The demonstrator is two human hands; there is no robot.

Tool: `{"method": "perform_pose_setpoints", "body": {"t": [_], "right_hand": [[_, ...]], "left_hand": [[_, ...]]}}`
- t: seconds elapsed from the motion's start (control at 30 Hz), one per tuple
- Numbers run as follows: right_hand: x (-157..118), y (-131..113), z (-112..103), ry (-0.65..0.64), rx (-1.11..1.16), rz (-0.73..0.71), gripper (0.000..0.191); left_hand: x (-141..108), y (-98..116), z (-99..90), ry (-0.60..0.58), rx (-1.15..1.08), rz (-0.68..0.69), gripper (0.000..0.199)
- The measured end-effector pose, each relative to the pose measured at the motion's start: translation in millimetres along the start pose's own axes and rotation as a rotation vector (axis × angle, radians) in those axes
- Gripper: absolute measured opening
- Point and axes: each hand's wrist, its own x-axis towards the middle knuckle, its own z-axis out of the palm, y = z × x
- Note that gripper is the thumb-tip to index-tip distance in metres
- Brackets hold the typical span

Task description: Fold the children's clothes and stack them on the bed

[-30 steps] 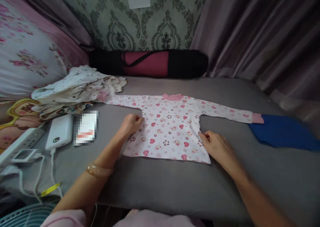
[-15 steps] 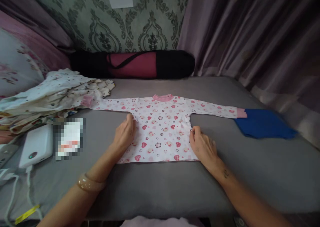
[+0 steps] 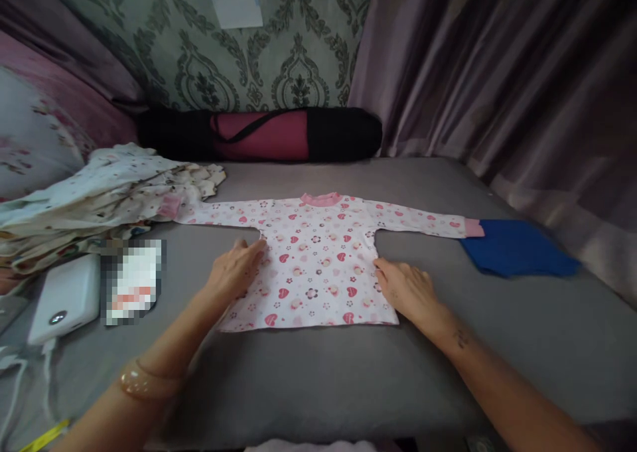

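A child's long-sleeved white shirt (image 3: 318,273) with pink hearts and flowers lies spread flat, its pink collar pointing away from me and both sleeves stretched sideways. My left hand (image 3: 236,269) is closed at the shirt's left side edge, below the armpit. At the opposite edge, slightly lower, my right hand (image 3: 405,287) pinches the fabric between thumb and fingers. Part of each side seam is hidden under my hands. The right cuff rests on a folded blue cloth (image 3: 520,247), and the left cuff touches a pile of pale printed clothes (image 3: 114,180).
Everything rests on a grey sheeted surface (image 3: 308,385). A white power bank (image 3: 67,299) with a cable is at the left, beside a blurred-out item (image 3: 133,283). Along the patterned wall lies a black and maroon roll bag (image 3: 261,135). Curtains (image 3: 448,60) hang at the right.
My left hand has shifted left and slightly down, and the shirt's lower left side has spread outward. My right hand has moved a little lower. The view has tilted up slightly.
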Motion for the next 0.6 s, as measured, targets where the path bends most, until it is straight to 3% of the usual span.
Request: {"method": "perform_pose_setpoints", "body": {"t": [0.1, 0.2, 0.33, 0.43, 0.6], "right_hand": [[30.3, -14.7, -10.8, 0.109, 0.053, -0.109, 0.033], [73.4, -42.2, -10.9, 0.235, 0.178, -0.258, 0.040], [109.1, -63.9, 10.1, 0.216, 0.194, -0.219, 0.056], [104.4, -58.4, 25.4, 0.165, 0.174, -0.243, 0.059], [60.2, -37.7, 29.3, 0.111, 0.149, -0.392, 0.062]], "left_hand": [[19.5, 14.1, -1.8, 0.169, -0.003, 0.159, 0.036], [49.3, 36.9, 14.8, 0.237, -0.115, 0.419, 0.043], [71.9, 51.4, 43.3, 0.209, -0.133, 0.414, 0.055], [64.3, 41.4, 49.2, 0.182, -0.138, 0.411, 0.061], [29.7, 7.8, 42.2, 0.083, -0.147, 0.477, 0.065]]}}
